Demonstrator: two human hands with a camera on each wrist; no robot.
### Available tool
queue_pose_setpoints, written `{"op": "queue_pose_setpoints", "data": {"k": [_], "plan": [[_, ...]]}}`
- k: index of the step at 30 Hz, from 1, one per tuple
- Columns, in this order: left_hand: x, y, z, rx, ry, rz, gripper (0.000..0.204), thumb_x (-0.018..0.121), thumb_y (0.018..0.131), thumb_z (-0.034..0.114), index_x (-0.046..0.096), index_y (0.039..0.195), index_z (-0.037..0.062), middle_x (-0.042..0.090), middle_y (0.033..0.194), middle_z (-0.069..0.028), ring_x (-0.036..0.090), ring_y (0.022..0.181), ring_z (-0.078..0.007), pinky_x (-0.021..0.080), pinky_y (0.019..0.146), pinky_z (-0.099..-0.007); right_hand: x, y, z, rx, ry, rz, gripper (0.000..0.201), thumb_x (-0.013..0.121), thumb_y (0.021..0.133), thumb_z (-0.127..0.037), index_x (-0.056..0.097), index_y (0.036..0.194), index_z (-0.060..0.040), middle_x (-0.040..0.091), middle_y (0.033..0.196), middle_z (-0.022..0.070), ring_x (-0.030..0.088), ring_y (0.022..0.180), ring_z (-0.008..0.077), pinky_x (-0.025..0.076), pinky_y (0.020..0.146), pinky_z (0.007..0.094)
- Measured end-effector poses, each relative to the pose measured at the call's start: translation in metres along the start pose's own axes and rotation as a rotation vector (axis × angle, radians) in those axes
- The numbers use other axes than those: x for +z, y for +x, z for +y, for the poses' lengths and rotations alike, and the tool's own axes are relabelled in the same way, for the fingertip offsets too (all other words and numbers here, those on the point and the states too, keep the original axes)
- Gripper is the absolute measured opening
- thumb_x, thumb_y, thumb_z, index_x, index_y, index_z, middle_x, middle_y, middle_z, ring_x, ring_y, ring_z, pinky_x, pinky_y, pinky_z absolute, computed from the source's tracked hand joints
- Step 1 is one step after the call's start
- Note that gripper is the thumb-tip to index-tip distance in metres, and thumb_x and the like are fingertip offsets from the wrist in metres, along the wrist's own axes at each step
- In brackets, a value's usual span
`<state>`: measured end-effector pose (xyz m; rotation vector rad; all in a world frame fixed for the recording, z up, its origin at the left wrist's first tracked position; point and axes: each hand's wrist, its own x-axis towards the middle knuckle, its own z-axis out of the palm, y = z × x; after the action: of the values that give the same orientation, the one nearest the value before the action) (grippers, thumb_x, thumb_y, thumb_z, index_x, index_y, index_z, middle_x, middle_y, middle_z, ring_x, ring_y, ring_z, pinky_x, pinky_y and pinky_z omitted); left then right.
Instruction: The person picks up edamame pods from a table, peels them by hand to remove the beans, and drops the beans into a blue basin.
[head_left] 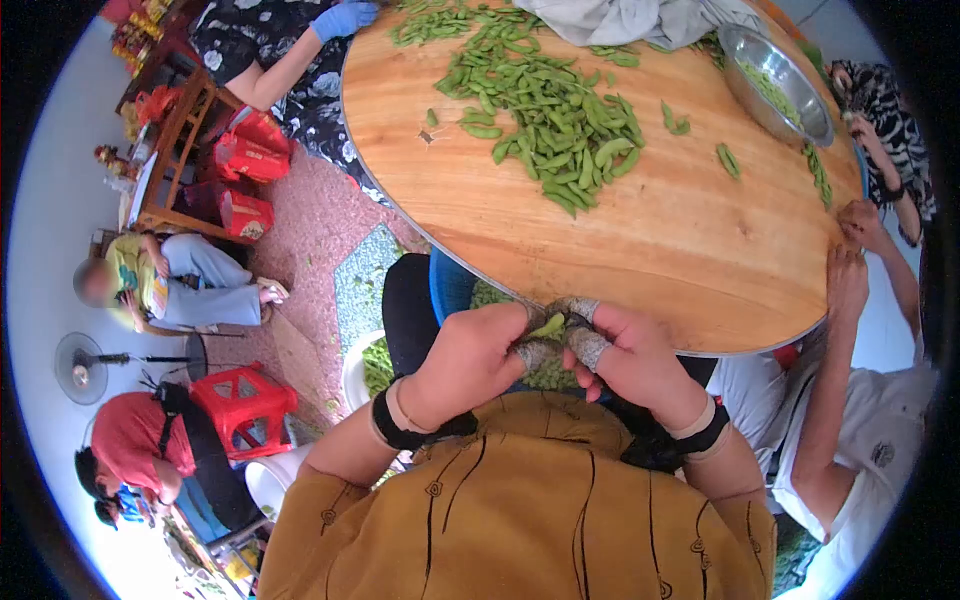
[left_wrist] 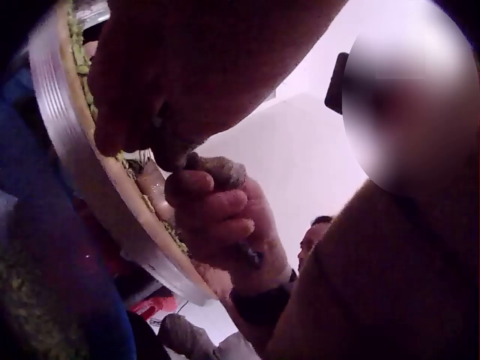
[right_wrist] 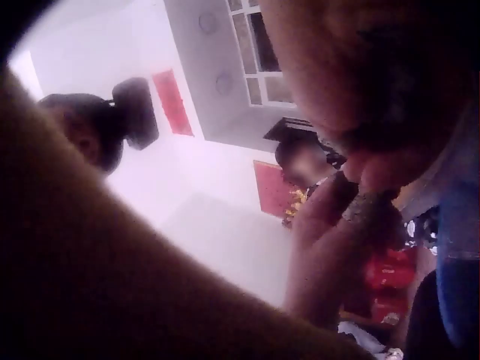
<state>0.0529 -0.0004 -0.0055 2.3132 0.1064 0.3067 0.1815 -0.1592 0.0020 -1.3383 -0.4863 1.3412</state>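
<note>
In the head view, my left hand (head_left: 465, 355) and right hand (head_left: 645, 362) meet just below the table's near edge. Grey wraps cover some of the thumbs and fingers. A green soybean pod (head_left: 548, 328) is pinched between the fingertips of both hands, which partly hide it. Beneath them stands a blue basin (head_left: 452, 285) with shelled green beans (head_left: 552, 376) inside. The left wrist view shows the right hand (left_wrist: 217, 210) with its fingers curled in, while the left hand is dark there. In the right wrist view the hands are also dim.
A wooden round table (head_left: 700, 240) bears a heap of soybean pods (head_left: 575, 140), a grey cloth (head_left: 640, 20) and a metal bowl (head_left: 745, 50). Another person's blue-gloved hand (head_left: 345, 18) is at the far edge. At left stand a red stool (head_left: 245, 400) and a white bucket (head_left: 354, 375).
</note>
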Motion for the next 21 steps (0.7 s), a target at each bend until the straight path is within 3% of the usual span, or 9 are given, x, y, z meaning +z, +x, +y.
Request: {"op": "queue_pose_setpoints", "data": {"k": [6,8,9,11,15,16,18,20,21], "plan": [[0.003,0.0,0.006,0.138,0.372,0.064,0.021,0.063,0.069,0.003,0.053,0.088,-0.0003,0.051,0.069,-0.0127,0.058,0.063,-0.0268,0.045,0.053,-0.0365,0.005,0.0,-0.004,-0.017,-0.076,0.043,0.02,0.047,0.091,-0.006,0.057,0.108,-0.0025,0.057,0.075,0.0006,0.051,0.055,0.0053,0.046,0.046,0.0195],[0.006,-0.001,0.006,-0.397,-0.382,-0.025,0.013,0.058,0.082,0.008,0.055,0.091,-0.0012,0.053,0.071,-0.0096,0.054,0.06,-0.0171,0.042,0.05,-0.0296,0.004,-0.002,-0.002,-0.059,-0.089,0.044,0.019,0.047,0.087,-0.005,0.059,0.101,-0.0041,0.058,0.074,-0.001,0.052,0.054,0.0054,0.045,0.046,0.0193],[0.006,0.002,0.005,-0.391,-0.388,-0.023,0.013,0.058,0.082,0.008,0.055,0.091,-0.0012,0.053,0.071,-0.0096,0.054,0.06,-0.0171,0.042,0.05,-0.0296,0.002,-0.002,0.003,-0.059,-0.096,0.049,0.019,0.047,0.087,-0.005,0.059,0.101,-0.0041,0.058,0.074,-0.001,0.052,0.054,0.0054,0.045,0.046,0.0193],[0.002,0.002,0.0,-0.806,-1.375,-0.059,0.017,0.051,0.091,0.015,0.056,0.094,-0.001,0.055,0.073,-0.0058,0.05,0.058,-0.0109,0.037,0.048,-0.0232,-0.003,-0.002,0.019,-0.119,-0.019,-0.028,0.021,0.047,0.087,-0.005,0.059,0.104,-0.005,0.058,0.074,-0.0013,0.051,0.054,0.0049,0.043,0.045,0.0194],[0.001,-0.008,-0.006,-0.676,-1.773,-0.261,0.019,0.048,0.092,0.017,0.058,0.091,0.0006,0.056,0.072,-0.004,0.05,0.054,-0.0096,0.034,0.048,-0.0195,-0.008,-0.008,0.007,-0.136,0.137,-0.157,0.022,0.049,0.086,-0.005,0.06,0.105,-0.0063,0.057,0.075,-0.0027,0.05,0.054,0.0035,0.041,0.046,0.0182],[0.0,-0.007,-0.004,-0.676,-1.778,-0.258,0.019,0.048,0.092,0.017,0.058,0.091,0.0006,0.056,0.072,-0.004,0.05,0.054,-0.0096,0.034,0.048,-0.0195,-0.01,-0.008,0.006,-0.093,0.067,-0.096,0.022,0.051,0.085,-0.006,0.06,0.105,-0.0061,0.059,0.075,-0.0001,0.052,0.054,0.0076,0.042,0.047,0.021],[0.001,-0.006,-0.002,-0.662,-1.04,-0.176,0.015,0.046,0.09,0.008,0.058,0.086,0.0001,0.057,0.07,-0.0029,0.051,0.053,-0.0083,0.038,0.048,-0.0205,-0.009,-0.007,0.006,-0.049,-0.017,-0.04,0.023,0.053,0.084,-0.007,0.06,0.106,-0.006,0.061,0.076,0.0025,0.055,0.054,0.0116,0.044,0.048,0.0238],[0.001,-0.005,0.001,-0.577,-0.853,-0.19,0.013,0.046,0.089,0.004,0.058,0.084,-0.0001,0.058,0.069,-0.0025,0.051,0.053,-0.008,0.04,0.048,-0.0214,-0.003,-0.002,0.007,-0.657,-0.691,0.279,0.027,0.058,0.08,-0.013,0.059,0.106,-0.0058,0.063,0.08,0.0111,0.06,0.06,0.0259,0.048,0.054,0.0331],[0.001,-0.006,0.004,-0.495,-0.66,-0.211,0.013,0.045,0.087,0.0,0.057,0.083,-0.0002,0.058,0.068,-0.0021,0.052,0.053,-0.0078,0.042,0.049,-0.0222,-0.002,-0.001,0.006,-0.657,-0.694,0.274,0.027,0.058,0.08,-0.013,0.059,0.106,-0.0058,0.063,0.08,0.0111,0.06,0.06,0.0259,0.048,0.054,0.0331]]}}
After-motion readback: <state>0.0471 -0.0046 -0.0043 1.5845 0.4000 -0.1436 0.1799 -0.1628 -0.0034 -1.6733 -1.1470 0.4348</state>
